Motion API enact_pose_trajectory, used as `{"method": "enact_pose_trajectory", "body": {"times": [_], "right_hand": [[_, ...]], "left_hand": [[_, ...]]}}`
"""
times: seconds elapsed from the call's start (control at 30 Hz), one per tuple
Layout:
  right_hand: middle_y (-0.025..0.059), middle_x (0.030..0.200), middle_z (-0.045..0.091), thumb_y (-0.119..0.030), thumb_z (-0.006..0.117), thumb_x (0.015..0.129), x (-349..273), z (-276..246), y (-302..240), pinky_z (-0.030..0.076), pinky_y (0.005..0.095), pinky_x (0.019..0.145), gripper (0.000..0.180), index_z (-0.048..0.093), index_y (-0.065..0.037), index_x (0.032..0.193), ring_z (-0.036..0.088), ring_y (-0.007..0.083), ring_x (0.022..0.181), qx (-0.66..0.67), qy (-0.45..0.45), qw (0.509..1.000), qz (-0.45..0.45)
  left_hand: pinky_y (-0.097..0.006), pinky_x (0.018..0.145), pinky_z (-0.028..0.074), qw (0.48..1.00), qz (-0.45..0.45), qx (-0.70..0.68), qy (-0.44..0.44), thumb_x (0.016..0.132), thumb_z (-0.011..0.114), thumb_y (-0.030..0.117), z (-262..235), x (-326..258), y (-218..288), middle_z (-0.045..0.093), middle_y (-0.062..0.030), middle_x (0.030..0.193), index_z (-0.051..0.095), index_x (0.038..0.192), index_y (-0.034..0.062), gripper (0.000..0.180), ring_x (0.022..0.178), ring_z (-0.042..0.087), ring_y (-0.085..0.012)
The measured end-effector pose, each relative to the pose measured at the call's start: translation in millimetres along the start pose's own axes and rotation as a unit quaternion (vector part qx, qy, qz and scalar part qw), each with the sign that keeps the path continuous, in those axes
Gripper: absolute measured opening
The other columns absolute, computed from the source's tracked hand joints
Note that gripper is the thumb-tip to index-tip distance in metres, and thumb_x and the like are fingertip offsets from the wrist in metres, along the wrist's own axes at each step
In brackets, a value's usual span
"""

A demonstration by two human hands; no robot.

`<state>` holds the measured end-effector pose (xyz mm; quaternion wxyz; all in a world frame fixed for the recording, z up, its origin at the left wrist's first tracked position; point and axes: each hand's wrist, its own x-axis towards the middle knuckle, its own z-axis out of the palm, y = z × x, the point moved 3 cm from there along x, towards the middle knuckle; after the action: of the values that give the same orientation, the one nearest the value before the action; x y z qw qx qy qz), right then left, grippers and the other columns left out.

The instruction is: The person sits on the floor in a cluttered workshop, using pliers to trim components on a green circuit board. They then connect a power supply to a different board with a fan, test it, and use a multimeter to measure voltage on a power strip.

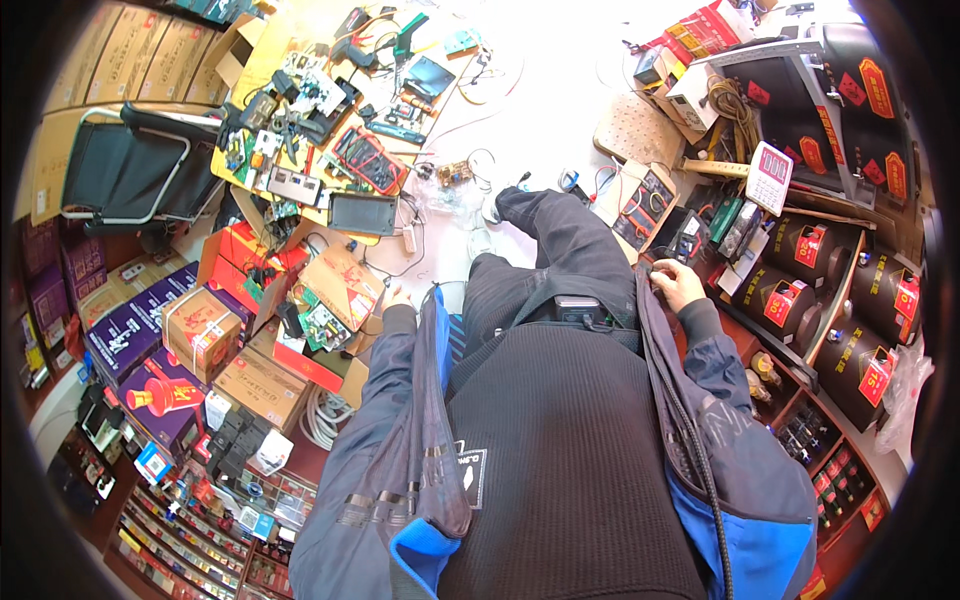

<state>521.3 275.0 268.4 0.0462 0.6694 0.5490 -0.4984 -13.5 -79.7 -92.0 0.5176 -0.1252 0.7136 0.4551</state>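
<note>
My left hand [396,297] hangs low beside the open cardboard box, mostly tucked behind its cuff; its fingers barely show. At the right, my right hand [680,284] has its fingers curled against the edge of my open jacket [652,330], seemingly gripping it. Past the left hand is an open box [343,282] with a green circuit board [322,322] at its side. On the yellow workbench [262,62] lie a red multimeter [368,160], a dark shallow tray [362,214] and many loose electronic parts.
A black folding chair [135,165] stands at the left before stacked cartons [130,50]. Purple boxes [125,340] and a taped carton [203,330] fill the lower left. At the right are a white scale display [770,178], a wooden stool [640,130] and dark jars [775,297] on shelves.
</note>
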Motion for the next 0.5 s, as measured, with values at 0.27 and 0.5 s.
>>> {"method": "enact_pose_trajectory", "body": {"times": [0.27,0.5], "right_hand": [[0.0126,0.098,0.076,-0.016,0.072,0.091,100.8,-75.9,13.1,0.056,0.0337,0.085,0.027,0.072,-0.002,0.113,0.072,0.0203,0.092,0.027,0.077,0.995,-0.061],[0.0167,0.079,0.073,-0.028,0.076,0.085,274.3,-169.9,1.1,0.056,0.0402,0.073,0.027,0.072,-0.001,0.087,0.072,0.0267,0.08,0.026,0.138,0.99,0.009]], "left_hand": [[-0.03,0.056,0.049,0.999,0.035,-0.031,-0.016,0.09,0.071,0.003,92.3,-3.5,79.5,0.064,-0.0054,0.085,0.067,0.12,0.0047,0.03,0.066,0.058,-0.0163],[-0.047,0.059,0.046,0.784,0.252,0.563,0.072,0.082,0.08,0.047,226.6,-43.6,159.7,0.056,-0.0131,0.062,0.052,0.066,0.0056,0.052,0.057,0.052,-0.0277]]}}
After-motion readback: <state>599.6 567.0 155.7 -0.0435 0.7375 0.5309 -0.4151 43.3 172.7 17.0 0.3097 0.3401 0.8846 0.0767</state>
